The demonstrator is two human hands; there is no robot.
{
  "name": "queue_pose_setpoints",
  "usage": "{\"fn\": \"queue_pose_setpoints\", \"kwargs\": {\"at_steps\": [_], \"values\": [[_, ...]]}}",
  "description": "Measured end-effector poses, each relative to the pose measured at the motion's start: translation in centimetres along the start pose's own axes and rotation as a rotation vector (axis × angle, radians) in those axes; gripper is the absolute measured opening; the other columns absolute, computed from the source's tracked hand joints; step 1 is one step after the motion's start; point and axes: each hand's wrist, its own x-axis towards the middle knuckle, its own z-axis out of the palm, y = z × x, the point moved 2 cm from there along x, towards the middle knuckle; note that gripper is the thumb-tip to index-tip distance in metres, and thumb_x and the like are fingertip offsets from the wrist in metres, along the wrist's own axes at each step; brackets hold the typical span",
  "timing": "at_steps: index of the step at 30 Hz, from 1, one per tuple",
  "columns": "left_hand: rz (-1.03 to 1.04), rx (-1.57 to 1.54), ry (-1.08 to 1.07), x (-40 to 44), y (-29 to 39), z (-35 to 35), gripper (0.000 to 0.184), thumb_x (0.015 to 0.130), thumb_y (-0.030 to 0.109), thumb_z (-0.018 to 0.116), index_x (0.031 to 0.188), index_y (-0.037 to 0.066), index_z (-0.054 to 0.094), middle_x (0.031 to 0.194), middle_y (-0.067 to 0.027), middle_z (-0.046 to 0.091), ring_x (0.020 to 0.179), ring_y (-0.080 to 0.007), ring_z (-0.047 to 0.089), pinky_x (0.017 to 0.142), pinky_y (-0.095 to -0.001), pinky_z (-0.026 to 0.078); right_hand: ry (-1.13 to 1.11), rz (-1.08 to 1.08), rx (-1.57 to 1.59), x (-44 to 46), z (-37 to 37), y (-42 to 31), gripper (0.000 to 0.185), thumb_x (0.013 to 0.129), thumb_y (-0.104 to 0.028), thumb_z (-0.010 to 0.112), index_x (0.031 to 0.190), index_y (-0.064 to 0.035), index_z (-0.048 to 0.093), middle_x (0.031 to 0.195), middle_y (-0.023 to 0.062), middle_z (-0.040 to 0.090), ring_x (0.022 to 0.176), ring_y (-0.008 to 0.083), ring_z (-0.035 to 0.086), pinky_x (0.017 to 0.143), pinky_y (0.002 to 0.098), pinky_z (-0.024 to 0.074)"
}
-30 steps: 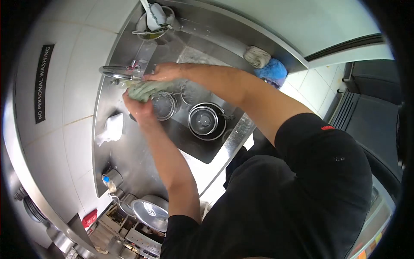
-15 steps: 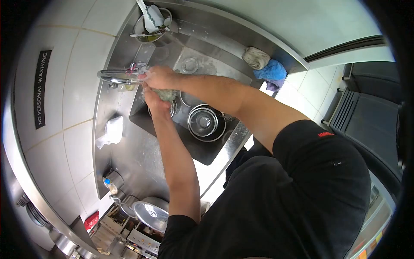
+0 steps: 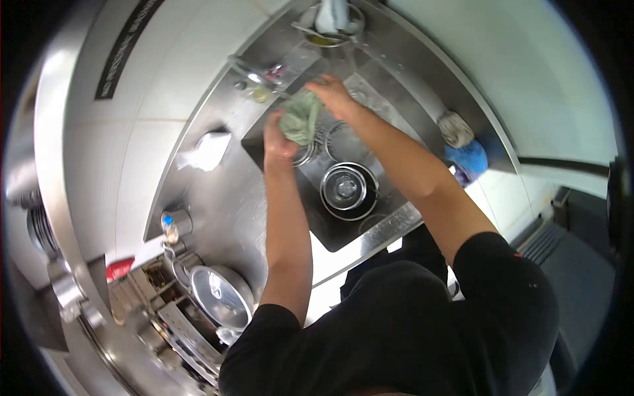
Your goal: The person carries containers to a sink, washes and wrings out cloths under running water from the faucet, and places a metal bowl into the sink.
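Note:
A pale green cloth [image 3: 301, 119] is stretched between my two hands above the sink, near the tap [image 3: 251, 71]. My left hand [image 3: 279, 137] is closed on its left side, fingers partly hidden behind the fabric. At the upper right edge my right hand [image 3: 331, 97] grips the same cloth, slightly blurred. Below the hands, round metal vessels lie in the sink [image 3: 316, 224]. One black-sided pot [image 3: 370, 191] has a smaller metal bowl [image 3: 345, 187] inside it.
Folded beige, blue and purple cloths lie on the right ledge, the blue cloth [image 3: 467, 157] among them. A utensil container [image 3: 356, 26] stands at the far corner. White paper [image 3: 210, 150], a small bottle [image 3: 170, 232] and a large metal bowl [image 3: 221, 297] are on the left.
The cloth, earlier bunched under the tap, is now lifted away from it and spread open between my hands. My hands have moved apart, and the camera view has turned.

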Motion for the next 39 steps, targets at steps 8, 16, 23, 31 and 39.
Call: {"fn": "queue_pose_setpoints", "kwargs": {"at_steps": [8,16,23,31,39], "values": [[0.146,-0.178,-0.026,2.9,-2.1,0.5,0.044,0.105,0.045,0.042,0.129,0.012,0.059,0.118,-0.0063,0.067,0.104,-0.0238,0.066,0.088,-0.0412,0.055,-0.045,-0.813,-0.710,-3.2,6.7,-2.7,0.020,0.090,-0.020,0.068,0.103,-0.0048,0.068,0.102,0.0159,0.068,0.101,0.0328,0.065,0.088,0.0386,0.0505],[0.298,0.074,0.248,1.0,-3.4,3.0,0.038,0.102,0.042,0.050,0.123,0.013,0.062,0.097,-0.0025,0.068,0.084,-0.0176,0.067,0.060,-0.0344,0.054,0.114,-0.317,-0.690,0.8,5.5,-2.4,0.035,0.099,-0.039,0.058,0.095,-0.0064,0.069,0.080,0.0200,0.068,0.077,0.0418,0.066,0.075,0.0469,0.0509],[0.012,-0.179,-0.221,1.3,-1.9,0.9,0.051,0.098,0.065,0.044,0.111,0.018,0.061,0.091,-0.0028,0.069,0.074,-0.0214,0.069,0.048,-0.0355,0.051,-0.044,-0.341,-0.100,0.4,5.9,-1.4,0.022,0.096,-0.027,0.063,0.095,-0.0054,0.068,0.094,0.0114,0.070,0.091,0.0304,0.066,0.082,0.0390,0.0510],[0.069,-0.324,0.043,1.4,-3.9,1.4,0.045,0.101,0.051,0.046,0.120,0.013,0.063,0.113,-0.0083,0.067,0.108,-0.0248,0.065,0.090,-0.0411,0.052,-0.017,-0.849,-0.718,-4.1,7.7,-1.8,0.019,0.087,-0.021,0.071,0.096,-0.0049,0.067,0.094,0.0154,0.070,0.090,0.0357,0.066,0.080,0.0412,0.0514],[0.179,-0.096,0.204,1.7,-6.2,1.8,0.035,0.101,0.031,0.055,0.122,0.004,0.063,0.111,-0.0115,0.068,0.097,-0.0234,0.066,0.080,-0.0366,0.053,0.084,-0.593,-0.778,-1.4,6.3,-3.7,0.033,0.097,-0.033,0.062,0.093,0.0000,0.068,0.084,0.0248,0.068,0.080,0.0451,0.064,0.073,0.0473,0.0491]]}}
